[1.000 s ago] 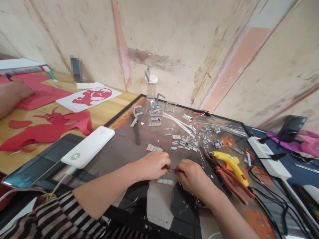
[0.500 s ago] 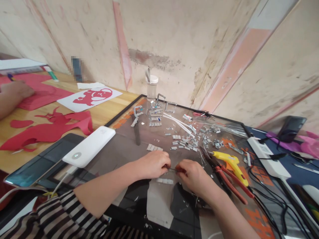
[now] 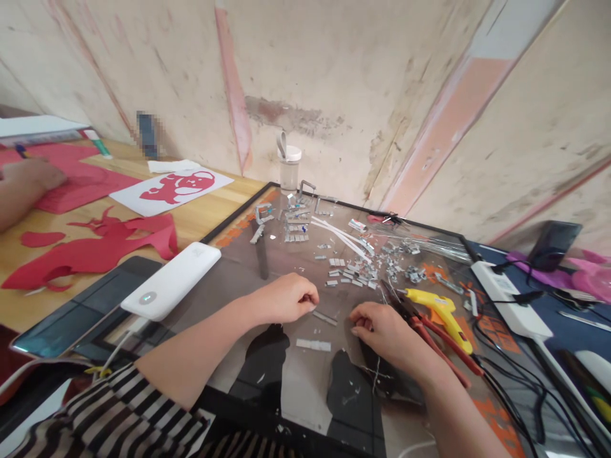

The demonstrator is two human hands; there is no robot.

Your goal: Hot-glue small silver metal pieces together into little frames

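Observation:
My left hand (image 3: 289, 298) is curled over the glass tabletop, thumb and index finger closed at the near end of a thin grey strip (image 3: 324, 317). The strip slants right, its other end free. My right hand (image 3: 379, 327) is to the right of the strip, apart from it; its fingers are bent, with a gap between thumb and index finger and nothing visible in them. Below the strip lies a short row of whitish flat pieces (image 3: 314, 345). Thin tangled wires (image 3: 377, 375) show beneath my right wrist. Several small grey metal pieces (image 3: 353, 275) lie beyond my hands.
Red-handled pliers (image 3: 442, 346) and a yellow glue gun (image 3: 443, 312) lie right, beside a white power strip (image 3: 513, 299) and black cables. A white power bank (image 3: 172, 280) is left. A lidded jar (image 3: 289, 168) stands behind. Another person's hand (image 3: 33, 178) rests on red paper.
My hands have moved apart, the left slightly up and left, the right slightly rightward. The strip, earlier between both hands' fingertips, is now away from my right hand.

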